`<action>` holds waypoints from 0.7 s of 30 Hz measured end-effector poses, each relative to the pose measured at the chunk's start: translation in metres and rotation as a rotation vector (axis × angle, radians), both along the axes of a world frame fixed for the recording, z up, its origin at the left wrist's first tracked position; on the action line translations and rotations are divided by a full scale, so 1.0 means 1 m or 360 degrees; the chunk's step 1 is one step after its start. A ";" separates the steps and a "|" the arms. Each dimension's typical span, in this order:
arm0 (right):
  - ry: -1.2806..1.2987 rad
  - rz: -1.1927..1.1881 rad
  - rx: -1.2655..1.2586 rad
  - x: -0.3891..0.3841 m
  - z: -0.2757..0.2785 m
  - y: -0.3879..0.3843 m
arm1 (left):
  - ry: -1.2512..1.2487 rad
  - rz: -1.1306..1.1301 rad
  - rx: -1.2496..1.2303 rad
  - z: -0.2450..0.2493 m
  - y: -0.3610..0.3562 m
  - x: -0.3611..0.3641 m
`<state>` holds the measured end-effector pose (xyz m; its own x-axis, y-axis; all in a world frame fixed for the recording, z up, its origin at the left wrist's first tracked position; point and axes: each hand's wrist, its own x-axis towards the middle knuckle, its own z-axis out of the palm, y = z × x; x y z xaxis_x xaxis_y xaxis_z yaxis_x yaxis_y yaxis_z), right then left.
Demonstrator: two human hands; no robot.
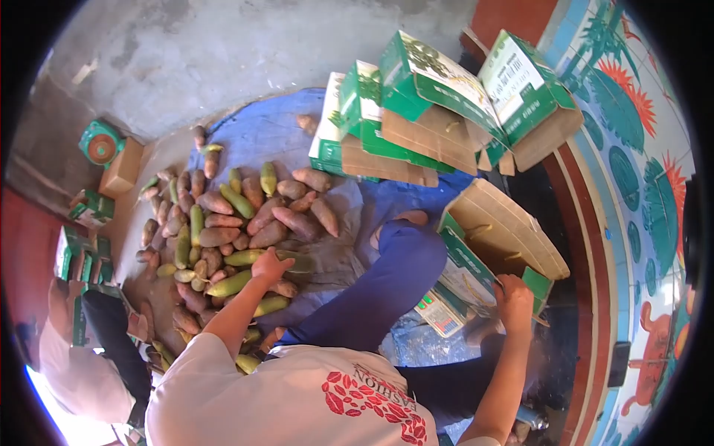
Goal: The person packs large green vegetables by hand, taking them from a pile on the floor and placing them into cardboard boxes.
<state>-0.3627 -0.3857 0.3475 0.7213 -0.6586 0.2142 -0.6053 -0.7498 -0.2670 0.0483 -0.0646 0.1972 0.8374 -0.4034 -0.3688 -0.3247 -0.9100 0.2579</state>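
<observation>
Long green cucumber-like vegetable lies left of frame centre, at the left grip; grasp or mere touch, cannot tell. Right grip clasps the open carton's edge, right of centre. Mid-length hold advisable.

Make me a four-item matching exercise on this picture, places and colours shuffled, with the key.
1. left hand
2. right hand
3. tarp
4. row of cartons

A. at the edge of the open carton
B. green and white
C. over the vegetable pile
D. blue

Pairs: 1-C, 2-A, 3-D, 4-B.
</observation>
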 end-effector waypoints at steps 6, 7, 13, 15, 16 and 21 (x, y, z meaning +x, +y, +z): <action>-0.0115 0.0002 -0.0033 -0.005 0.002 0.003 | 0.0162 0.0266 -0.1214 0.024 -0.019 0.018; -0.0106 -0.0019 -0.0029 -0.007 0.002 0.003 | 0.0268 0.0336 -0.1389 0.050 -0.032 0.007; -0.0291 -0.0091 -0.0081 -0.003 0.016 0.009 | 0.0975 0.0224 -0.2065 0.161 -0.099 -0.036; -0.0338 -0.0142 -0.0127 -0.002 0.024 0.011 | 0.1052 0.0079 -0.2032 0.185 -0.119 -0.058; -0.0389 -0.0186 -0.0135 -0.001 0.028 0.012 | 0.1089 0.0012 -0.2012 0.194 -0.129 -0.070; -0.0624 -0.0153 -0.0471 0.002 0.038 0.014 | 0.1417 -0.0331 -0.1893 0.211 -0.175 -0.126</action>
